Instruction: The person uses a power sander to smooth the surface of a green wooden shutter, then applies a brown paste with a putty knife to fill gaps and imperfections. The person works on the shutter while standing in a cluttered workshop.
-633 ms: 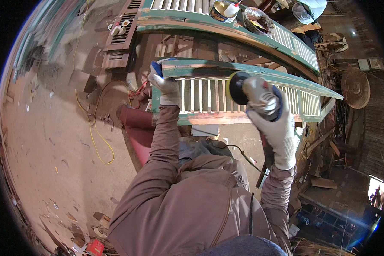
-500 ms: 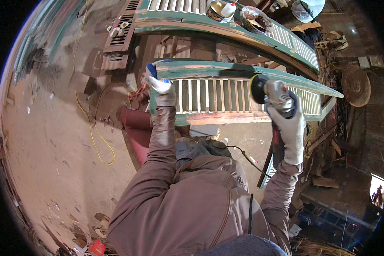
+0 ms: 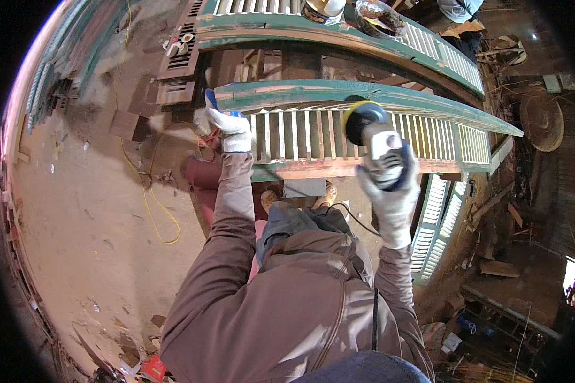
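A long louvered shutter (image 3: 287, 170) lies across in front of me, its green paint worn to bare wood along the near rail. My left hand (image 3: 231, 130), in a white and blue glove, is closed round the shutter's left end; some of its fingers are hidden. My right hand (image 3: 390, 191), gloved too, wraps round an angle grinder (image 3: 383, 145). The grinder's round dark disc with a yellow rim hovers over or touches the far side of the slats; I cannot tell which. A black cord trails from below my right hand toward my feet.
Behind lies another green shutter (image 3: 268, 27), bearing a tub (image 3: 322, 11) and a bowl (image 3: 380, 19) of dark stuff. More shutters (image 3: 437, 220) stand at the right. A yellow cord (image 3: 148, 210) loops over the floor at left. A round woven basket (image 3: 542, 121) is far right.
My right hand has moved left along the shutter with the angle grinder. My left hand has shifted slightly left, still at the shutter's end. The view has shifted a little.
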Demonstrator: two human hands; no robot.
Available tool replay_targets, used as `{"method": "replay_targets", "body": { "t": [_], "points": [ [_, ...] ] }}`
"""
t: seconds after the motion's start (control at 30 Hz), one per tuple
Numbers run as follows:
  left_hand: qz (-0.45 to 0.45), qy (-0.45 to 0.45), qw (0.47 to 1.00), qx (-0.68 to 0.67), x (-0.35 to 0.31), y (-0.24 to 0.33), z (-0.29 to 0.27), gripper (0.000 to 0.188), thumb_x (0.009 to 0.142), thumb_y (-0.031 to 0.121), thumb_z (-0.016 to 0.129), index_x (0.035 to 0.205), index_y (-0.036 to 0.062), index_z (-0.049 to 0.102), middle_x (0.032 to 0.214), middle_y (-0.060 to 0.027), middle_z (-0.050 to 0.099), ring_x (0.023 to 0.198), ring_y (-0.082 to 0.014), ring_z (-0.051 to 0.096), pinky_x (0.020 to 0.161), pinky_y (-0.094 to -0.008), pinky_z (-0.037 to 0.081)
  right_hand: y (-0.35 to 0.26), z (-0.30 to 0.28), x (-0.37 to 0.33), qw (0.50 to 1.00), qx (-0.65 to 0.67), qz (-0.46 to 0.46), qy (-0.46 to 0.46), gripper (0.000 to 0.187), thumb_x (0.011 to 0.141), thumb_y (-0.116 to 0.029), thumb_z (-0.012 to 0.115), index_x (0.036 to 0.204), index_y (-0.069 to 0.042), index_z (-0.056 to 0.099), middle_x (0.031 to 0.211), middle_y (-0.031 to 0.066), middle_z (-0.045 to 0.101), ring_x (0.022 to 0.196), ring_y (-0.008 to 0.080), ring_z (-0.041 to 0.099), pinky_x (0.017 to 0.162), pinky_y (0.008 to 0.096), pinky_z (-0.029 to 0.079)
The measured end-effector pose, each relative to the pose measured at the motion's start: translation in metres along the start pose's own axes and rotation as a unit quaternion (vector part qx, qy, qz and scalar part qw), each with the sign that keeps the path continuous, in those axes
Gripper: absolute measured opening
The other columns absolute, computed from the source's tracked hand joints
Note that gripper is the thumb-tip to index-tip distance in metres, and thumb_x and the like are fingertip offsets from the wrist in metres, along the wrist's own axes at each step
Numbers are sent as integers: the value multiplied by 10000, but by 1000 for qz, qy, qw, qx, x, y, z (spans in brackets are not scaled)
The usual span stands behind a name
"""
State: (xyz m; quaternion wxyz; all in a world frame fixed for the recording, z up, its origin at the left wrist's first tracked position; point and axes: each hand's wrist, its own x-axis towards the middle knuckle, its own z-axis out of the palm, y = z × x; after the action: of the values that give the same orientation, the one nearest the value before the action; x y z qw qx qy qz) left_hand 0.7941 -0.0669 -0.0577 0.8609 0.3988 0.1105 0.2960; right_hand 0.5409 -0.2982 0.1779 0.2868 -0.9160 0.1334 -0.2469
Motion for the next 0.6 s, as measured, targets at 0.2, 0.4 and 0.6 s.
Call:
{"method": "replay_targets", "body": {
  "t": [0.2, 0.4, 0.6],
  "points": [
    [14, -18, 992, 124, 17, -7, -3, 592, 1076, 452, 384, 1334, -47, 571, 1287, -181, 598, 1143, -279, 612, 986, -440, 518, -29, 65, -13, 993, 0, -113, -34, 943, 646, -375, 966, 1380, 37, 540, 1161, 219, 695, 975, 336, 733, 826, 395, 599],
    [225, -154, 890, 365, 19, 5, -4, 672, 903, 294, 732, 1412, -65, 480, 1097, -226, 613, 985, -376, 614, 835, -441, 497, -43, 90, -1, 975, -20, -220, -32, 834, 695, -430, 884, 1395, -93, 581, 1035, 141, 658, 846, 302, 687, 689, 405, 560],
    [182, -115, 966, 146, 31, 0, 5, 506, 1035, 390, 516, 1311, -29, 587, 1079, -132, 643, 840, -188, 617, 718, -337, 523, -39, 97, 6, 971, -53, -233, -6, 895, 673, -416, 926, 1405, -61, 553, 1067, 139, 668, 830, 310, 705, 687, 396, 579]
  ]
}}
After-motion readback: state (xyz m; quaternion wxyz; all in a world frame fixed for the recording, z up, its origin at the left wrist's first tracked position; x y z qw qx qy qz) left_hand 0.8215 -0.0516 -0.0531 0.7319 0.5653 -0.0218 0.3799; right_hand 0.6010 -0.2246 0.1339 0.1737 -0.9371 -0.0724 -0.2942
